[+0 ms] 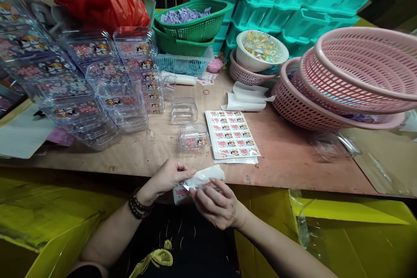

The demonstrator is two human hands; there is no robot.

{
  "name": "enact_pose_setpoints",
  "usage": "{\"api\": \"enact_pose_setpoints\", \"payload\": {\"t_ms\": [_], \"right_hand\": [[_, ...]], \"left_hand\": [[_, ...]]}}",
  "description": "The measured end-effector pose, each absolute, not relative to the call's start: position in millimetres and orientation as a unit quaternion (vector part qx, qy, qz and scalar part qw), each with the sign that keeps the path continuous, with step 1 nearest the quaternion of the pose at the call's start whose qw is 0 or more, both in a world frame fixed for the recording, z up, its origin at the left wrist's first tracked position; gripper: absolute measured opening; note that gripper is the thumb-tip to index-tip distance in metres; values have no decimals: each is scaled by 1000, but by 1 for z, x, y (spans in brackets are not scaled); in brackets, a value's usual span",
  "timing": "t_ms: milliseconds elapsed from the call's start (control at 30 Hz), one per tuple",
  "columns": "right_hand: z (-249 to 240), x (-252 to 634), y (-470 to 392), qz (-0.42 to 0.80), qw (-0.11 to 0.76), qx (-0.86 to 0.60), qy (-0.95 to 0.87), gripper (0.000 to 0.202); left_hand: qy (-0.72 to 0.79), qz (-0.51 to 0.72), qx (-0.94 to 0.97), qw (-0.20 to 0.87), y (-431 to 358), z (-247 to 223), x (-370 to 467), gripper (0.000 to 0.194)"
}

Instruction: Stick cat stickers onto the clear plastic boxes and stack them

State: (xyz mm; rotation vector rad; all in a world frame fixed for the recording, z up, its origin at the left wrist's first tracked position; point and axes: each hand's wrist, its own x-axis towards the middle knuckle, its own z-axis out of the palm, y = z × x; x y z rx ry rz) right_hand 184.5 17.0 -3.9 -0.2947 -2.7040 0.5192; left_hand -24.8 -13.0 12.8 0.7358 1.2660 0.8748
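Observation:
Just off the table's front edge, a curled sticker sheet (206,175) with a white back and pink print is held between both hands. My left hand (171,177) pinches its left side between thumb and fingers. My right hand (216,204) grips the lower right side, fingers bent over the sheet. Beyond them on the table lies a stack of cat sticker sheets (233,134). To its left stands a small clear plastic box (194,137) bearing a cat sticker, with a plain clear box (184,110) behind it.
Stacked clear boxes with cat stickers (110,82) fill the left. Pink baskets (355,74) stand right, beside a white bowl of small packets (262,50). Green baskets (192,24) and turquoise bins (293,4) rise behind. Curled white backing paper (247,97) lies near the sheets. Yellow boxes (342,226) flank me.

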Motion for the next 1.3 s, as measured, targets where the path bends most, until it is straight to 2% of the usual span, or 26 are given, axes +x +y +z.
{"api": "enact_pose_setpoints", "payload": {"t_ms": [100, 200, 267, 300, 333, 400, 433, 500, 567, 667, 867, 1033, 1300], "right_hand": [[12, 193, 15, 197, 224, -79, -951, 39], [37, 198, 21, 214, 378, -147, -889, 34], [51, 195, 37, 311, 461, -249, -793, 20], [57, 191, 48, 382, 475, -299, -734, 10], [61, 185, 61, 451, 473, -339, -676, 4], [66, 172, 86, 549, 443, -392, -591, 21], [67, 165, 98, 576, 423, -405, -571, 29], [67, 150, 116, 606, 382, -411, -563, 37], [67, 137, 128, 628, 337, -407, -571, 41], [66, 124, 139, 661, 282, -412, -560, 44], [66, 119, 151, 690, 202, -436, -541, 43], [66, 121, 146, 661, 213, -458, -555, 43], [57, 120, 136, 647, 265, -465, -543, 46]], "left_hand": [[573, 330, 412, 627, -10, 13, -33, 44], [613, 292, 482, 554, -11, 17, -45, 43], [671, 300, 486, 472, -11, 22, -55, 44], [700, 315, 483, 421, -9, 23, -60, 45], [721, 335, 484, 367, -6, 25, -65, 49], [725, 370, 505, 288, 4, 27, -73, 72], [710, 373, 525, 284, 11, 27, -76, 87], [663, 356, 561, 345, 27, 25, -80, 112], [623, 339, 574, 409, 41, 21, -80, 119], [599, 357, 581, 420, 51, 13, -77, 112], [590, 390, 624, 332, 43, 3, -70, 95], [583, 381, 651, 302, 36, 2, -68, 96], [571, 383, 654, 317, 35, 2, -66, 96]]}}
